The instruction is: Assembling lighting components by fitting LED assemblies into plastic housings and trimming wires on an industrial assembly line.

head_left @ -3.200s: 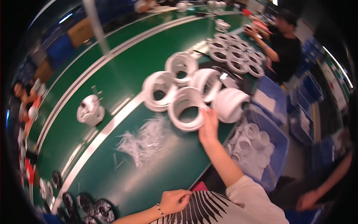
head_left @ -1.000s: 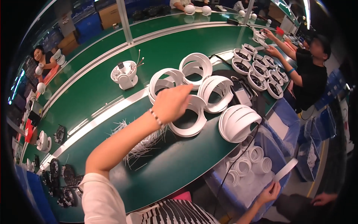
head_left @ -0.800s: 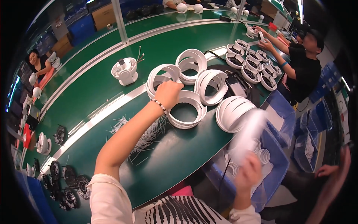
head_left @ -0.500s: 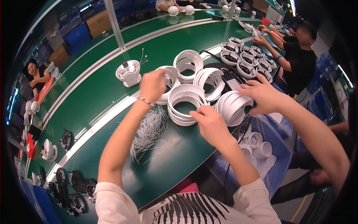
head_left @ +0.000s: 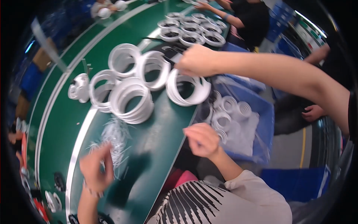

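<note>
From my remote seat I'm watching the green table (head_left: 160, 125) stretching away beneath everything. Beside its right edge a blue bin (head_left: 267, 125) is holding white ringed parts. A co-worker's bare arm (head_left: 268, 67) is reaching in from the right, its hand bending over the rightmost white ring stack (head_left: 174, 91); whether it is touching, I can't tell. Four more stacks are standing to the left of that one. A pile of pale thin strips (head_left: 116, 136) is lying loose on the table, just below the nearest stack. My left hand (head_left: 95, 168) is rising from the lower edge, half curled at the pile's near end. My right hand (head_left: 203, 141) is bending inward at the table edge, near the bin, fingers bunching leftward. Both are blurring, so I can't tell whether either grip is closing on anything.
</note>
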Demonstrator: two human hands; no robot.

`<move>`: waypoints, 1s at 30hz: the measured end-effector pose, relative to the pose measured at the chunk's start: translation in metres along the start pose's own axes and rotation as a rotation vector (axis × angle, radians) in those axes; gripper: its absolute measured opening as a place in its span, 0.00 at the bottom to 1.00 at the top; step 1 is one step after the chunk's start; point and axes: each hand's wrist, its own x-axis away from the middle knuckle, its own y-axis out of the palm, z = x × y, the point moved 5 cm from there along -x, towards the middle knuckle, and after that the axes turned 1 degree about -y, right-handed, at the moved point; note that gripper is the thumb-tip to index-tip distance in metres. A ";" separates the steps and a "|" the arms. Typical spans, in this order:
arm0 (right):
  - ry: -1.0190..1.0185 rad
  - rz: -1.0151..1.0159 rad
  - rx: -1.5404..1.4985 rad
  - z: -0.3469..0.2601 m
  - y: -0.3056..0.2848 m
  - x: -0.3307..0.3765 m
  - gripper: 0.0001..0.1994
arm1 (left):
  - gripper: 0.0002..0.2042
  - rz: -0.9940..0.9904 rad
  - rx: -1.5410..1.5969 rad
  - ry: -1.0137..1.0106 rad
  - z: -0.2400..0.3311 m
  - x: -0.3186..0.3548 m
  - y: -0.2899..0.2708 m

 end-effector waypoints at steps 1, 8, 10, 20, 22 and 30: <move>0.111 0.057 0.103 0.010 -0.019 0.025 0.12 | 0.15 -0.191 -0.054 0.035 0.017 0.024 0.005; 0.652 -0.128 0.607 0.198 -0.130 0.197 0.17 | 0.05 -0.693 0.429 -0.071 0.074 0.105 0.076; 0.785 -0.239 0.740 0.257 -0.144 0.239 0.20 | 0.05 -0.725 0.369 -0.140 0.066 0.121 0.086; 1.277 -0.986 0.795 0.380 -0.146 0.329 0.33 | 0.02 -0.546 0.383 -0.088 0.055 0.112 0.100; 1.333 -1.227 0.716 0.398 -0.151 0.369 0.26 | 0.02 -0.558 0.412 -0.120 0.055 0.109 0.105; 1.100 -0.820 1.075 0.375 -0.170 0.404 0.20 | 0.03 -0.648 0.340 -0.121 0.059 0.107 0.104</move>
